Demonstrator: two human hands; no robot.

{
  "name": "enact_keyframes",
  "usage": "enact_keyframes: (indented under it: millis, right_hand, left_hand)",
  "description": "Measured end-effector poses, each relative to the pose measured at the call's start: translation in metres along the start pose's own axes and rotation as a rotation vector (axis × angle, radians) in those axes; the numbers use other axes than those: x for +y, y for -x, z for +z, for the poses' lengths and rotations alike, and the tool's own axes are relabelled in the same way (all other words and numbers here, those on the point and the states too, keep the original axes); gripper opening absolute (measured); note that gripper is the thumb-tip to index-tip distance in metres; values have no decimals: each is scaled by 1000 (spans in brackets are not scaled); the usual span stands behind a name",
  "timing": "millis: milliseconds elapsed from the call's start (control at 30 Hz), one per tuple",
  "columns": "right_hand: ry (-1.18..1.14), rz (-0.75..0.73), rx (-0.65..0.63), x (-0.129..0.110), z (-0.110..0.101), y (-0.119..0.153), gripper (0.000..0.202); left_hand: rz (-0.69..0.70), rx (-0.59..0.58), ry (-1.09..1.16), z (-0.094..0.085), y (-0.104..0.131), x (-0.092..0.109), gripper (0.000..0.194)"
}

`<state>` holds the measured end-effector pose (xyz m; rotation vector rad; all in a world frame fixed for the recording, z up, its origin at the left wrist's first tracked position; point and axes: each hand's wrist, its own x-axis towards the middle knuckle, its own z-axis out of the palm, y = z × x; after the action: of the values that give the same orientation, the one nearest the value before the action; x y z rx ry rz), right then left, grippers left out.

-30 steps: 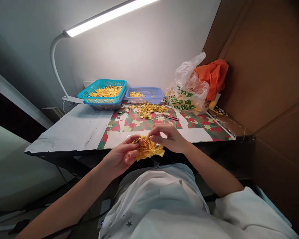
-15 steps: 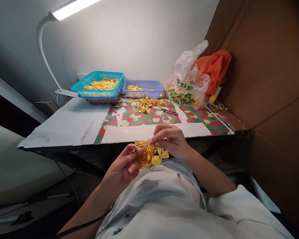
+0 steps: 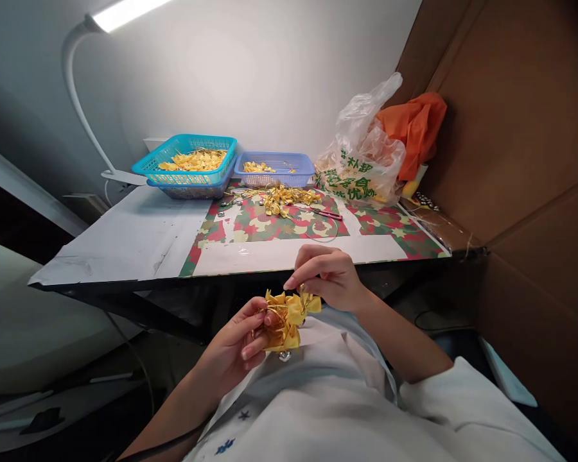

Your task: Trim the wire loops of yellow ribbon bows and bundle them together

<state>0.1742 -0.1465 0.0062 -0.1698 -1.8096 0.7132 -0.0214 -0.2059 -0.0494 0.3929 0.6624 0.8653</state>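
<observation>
A bunch of yellow bows (image 3: 284,330) with gold cords and silvery bells is gripped in my left hand (image 3: 238,337), its fingers wrapped round the cords. My right hand (image 3: 328,276) is closed in a pinch at the upper right of the bunch, on a gold cord beside one yellow bow. Both hands are in front of the table edge, above my lap. On the table beyond them lies a pile of yellow bows (image 3: 282,199) with cords and bells.
Behind the pile stand a turquoise basket (image 3: 144,165) of yellow bows and a lilac basket (image 3: 274,156). Pink-handled scissors (image 3: 330,214) lie near the pile. A plastic bag (image 3: 361,160), an orange cloth (image 3: 414,131) and a lamp (image 3: 72,83) are also there.
My left hand and the bunch have moved down a little. My right hand remains near the same place, with the bow beside it now raised against the bunch.
</observation>
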Motion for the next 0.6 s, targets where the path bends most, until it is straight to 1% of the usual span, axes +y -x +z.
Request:
enact_keyframes:
  millis: [67, 133, 200, 267, 300, 367, 467, 533, 600]
  right_hand:
    - [26, 20, -16, 1, -1, 1, 19]
    - [83, 70, -69, 3, -2, 2, 21]
    - [152, 122, -162, 8, -1, 5, 23]
    - [218, 162, -284, 15, 3, 8, 22]
    - [239, 184, -343, 19, 6, 9, 21]
    - [239, 251, -428, 26, 13, 11, 20]
    - [166, 363, -480, 32, 18, 10, 15]
    - [133, 434, -521, 32, 18, 7, 13]
    - [114, 496, -559, 30, 17, 3, 14]
  left_hand:
    - [11, 12, 19, 1, 2, 3, 31]
    - [34, 35, 3, 4, 4, 5, 38]
    - [77, 53, -62, 8, 6, 6, 47]
    - [140, 71, -177, 11, 5, 4, 55]
    - [186, 89, -245, 12, 4, 2, 55]
    - [299, 149, -384, 12, 0, -3, 49]
    - [467, 267, -520, 6, -6, -9, 40]
    - [520, 316, -523, 2, -8, -10, 37]
    - [542, 329, -449, 0, -7, -9, 40]
